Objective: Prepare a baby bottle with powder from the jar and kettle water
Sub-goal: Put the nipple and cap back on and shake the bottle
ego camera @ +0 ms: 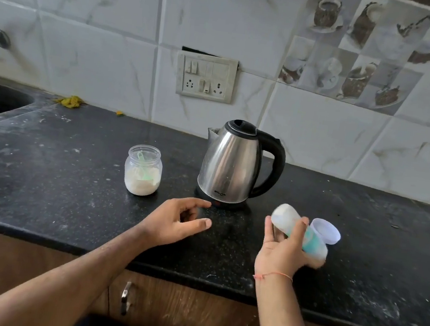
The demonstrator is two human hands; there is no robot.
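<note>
Shaking looks to be the step in hand, judging by the blur on the bottle [298, 231], which lies tilted across our right hand [283, 249] with its pale rounded end up and to the left of the fingers [299, 226] and its teal-banded end down past the palm. Those fingers are wrapped over the bottle's middle, thumb on the near side, so the hold is closed but only around the waist. Just beyond the fingertips, on the far right side, a translucent cap [325, 231] sits on the counter [68, 184]; whether the bottle touches it we cannot tell.

Our left hand [177, 222] holds nothing: it hovers low with fingers loosely curled and spread, forefinger reaching toward the base of the kettle [231, 165], which stands just ahead of the fingertips. The jar [143, 169], lidless, with powder and a green scoop [144, 168] inside, stands ahead and to the left of that hand.

To do this well, we would judge that the top must be confirmed tight first, since we cannot make out the seal. We should grip nearer both ends, keep the swing clear of kettle and cap, and bring the free hand across to steady.
</note>
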